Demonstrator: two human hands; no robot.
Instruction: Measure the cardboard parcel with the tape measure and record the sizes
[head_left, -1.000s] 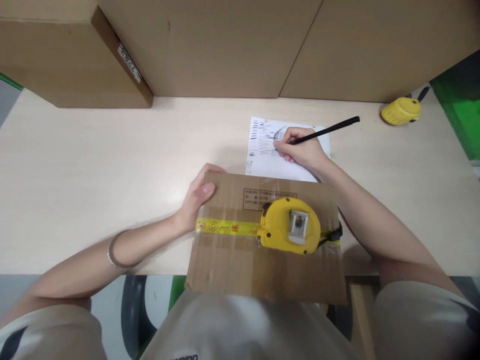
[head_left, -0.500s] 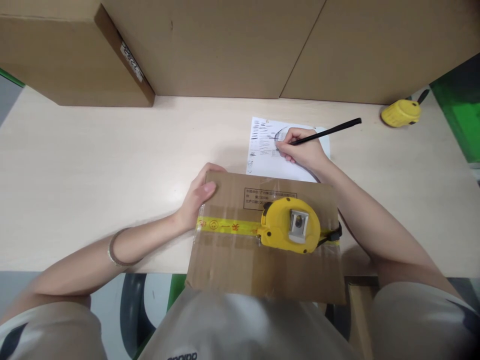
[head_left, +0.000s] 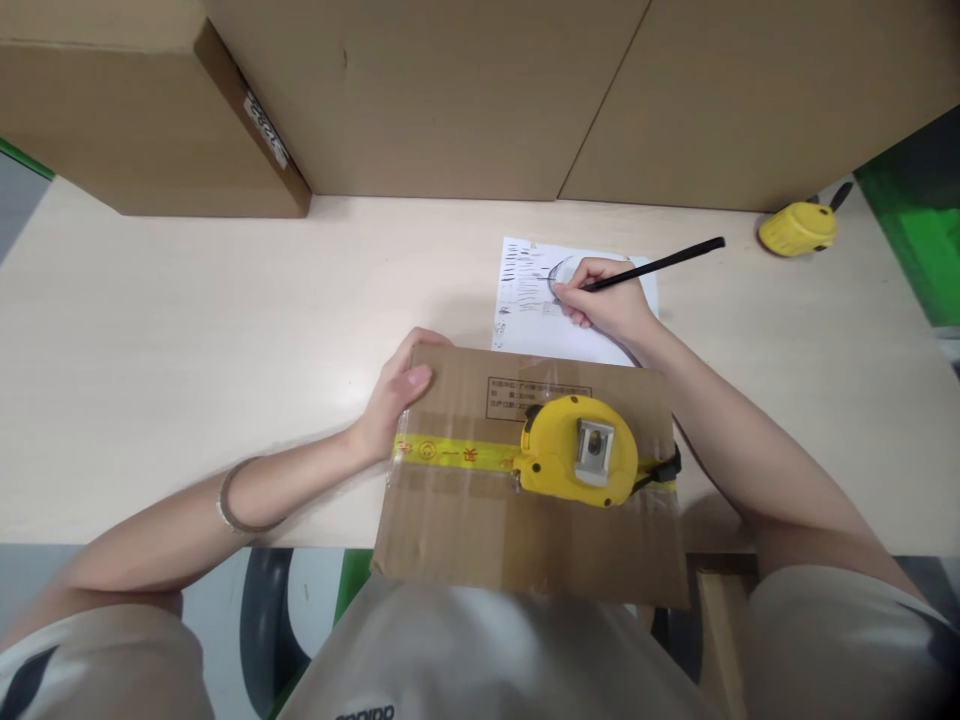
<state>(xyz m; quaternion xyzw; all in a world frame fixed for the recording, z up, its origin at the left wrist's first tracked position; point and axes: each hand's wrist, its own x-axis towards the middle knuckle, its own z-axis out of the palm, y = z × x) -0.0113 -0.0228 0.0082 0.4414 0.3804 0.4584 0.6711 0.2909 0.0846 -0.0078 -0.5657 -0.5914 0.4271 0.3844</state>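
Note:
A small cardboard box (head_left: 465,520) sealed with yellow tape lies at the near edge of the table, right in front of me. A yellow tape measure (head_left: 577,462) rests on top of it. My left hand (head_left: 394,395) grips the box's far left corner, thumb on the top face. My right hand (head_left: 607,298) is closed on a black pen (head_left: 660,263), whose tip touches a white printed sheet (head_left: 525,300) lying just behind the box.
Large cardboard boxes (head_left: 450,100) line the back of the light wooden table (head_left: 150,330), one more (head_left: 142,120) at the back left. A second yellow tape measure (head_left: 799,228) sits at the far right. A green surface (head_left: 922,240) borders the right side.
The pen tip and my right hand have shifted very slightly on the sheet. My left hand and the box have stayed put.

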